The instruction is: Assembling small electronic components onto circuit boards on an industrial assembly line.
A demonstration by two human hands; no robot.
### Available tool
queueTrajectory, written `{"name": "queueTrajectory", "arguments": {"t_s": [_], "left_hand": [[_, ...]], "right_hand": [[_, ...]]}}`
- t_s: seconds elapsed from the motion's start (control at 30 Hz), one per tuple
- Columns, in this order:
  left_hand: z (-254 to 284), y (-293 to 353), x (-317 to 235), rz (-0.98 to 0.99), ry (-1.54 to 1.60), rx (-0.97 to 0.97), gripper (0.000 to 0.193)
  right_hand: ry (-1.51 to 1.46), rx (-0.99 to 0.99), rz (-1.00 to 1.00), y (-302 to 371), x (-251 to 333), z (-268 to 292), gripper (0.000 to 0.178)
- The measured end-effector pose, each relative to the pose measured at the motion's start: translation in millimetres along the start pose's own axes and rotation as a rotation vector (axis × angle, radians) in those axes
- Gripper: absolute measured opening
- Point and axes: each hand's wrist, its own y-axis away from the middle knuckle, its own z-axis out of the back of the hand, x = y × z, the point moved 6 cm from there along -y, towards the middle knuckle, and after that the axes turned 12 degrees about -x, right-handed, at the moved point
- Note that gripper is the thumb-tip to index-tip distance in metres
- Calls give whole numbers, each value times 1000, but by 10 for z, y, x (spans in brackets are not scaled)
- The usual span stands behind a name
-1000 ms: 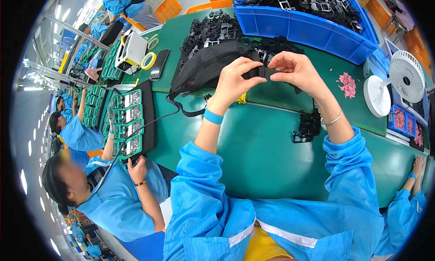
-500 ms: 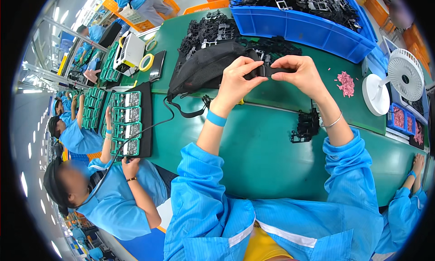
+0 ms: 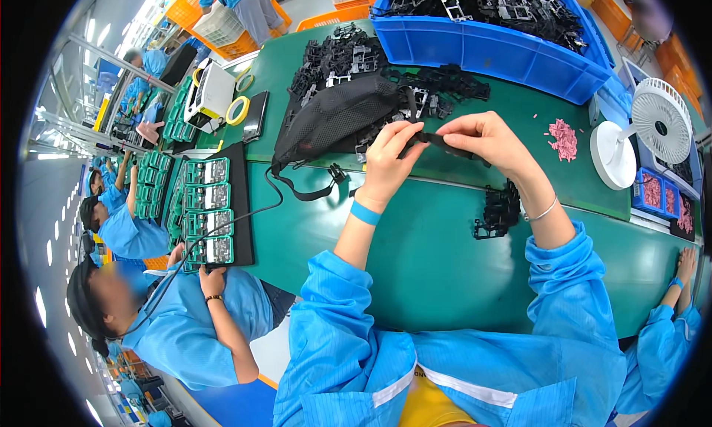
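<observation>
Above the green worktable, both my hands are closed on a black strap. My left hand pinches it between thumb and fingers. My right hand grips it a short way to the right, and a loose length hangs under its fingers. A black mesh bag lies just to the left, and a strap runs from its right end down to my fingers. Any buckle between the fingertips is too small to make out.
Black plastic parts fill a blue bin and lie in a heap. A small stack of black parts sits nearer. Pink pieces and a white fan stand right. A co-worker handles green trays at left.
My hands have come down a little and drawn slightly apart, with more strap showing. The co-worker's far hand has drawn back toward the near end of the trays.
</observation>
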Motion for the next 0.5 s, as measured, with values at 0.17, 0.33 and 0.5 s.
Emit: {"name": "queueTrajectory", "arguments": {"t_s": [0.17, 0.33, 0.5], "left_hand": [[-49, 121, 82, 111, 48, -43, 47], [-95, 300, 179, 107, 100, -104, 45], [-112, 390, 174, 84, 105, -138, 44]], "right_hand": [[97, -109, 11, 109, -37, -31, 12], [196, -219, 116, 239, 90, -88, 11], [275, -255, 275, 341, 204, -182, 7]]}}
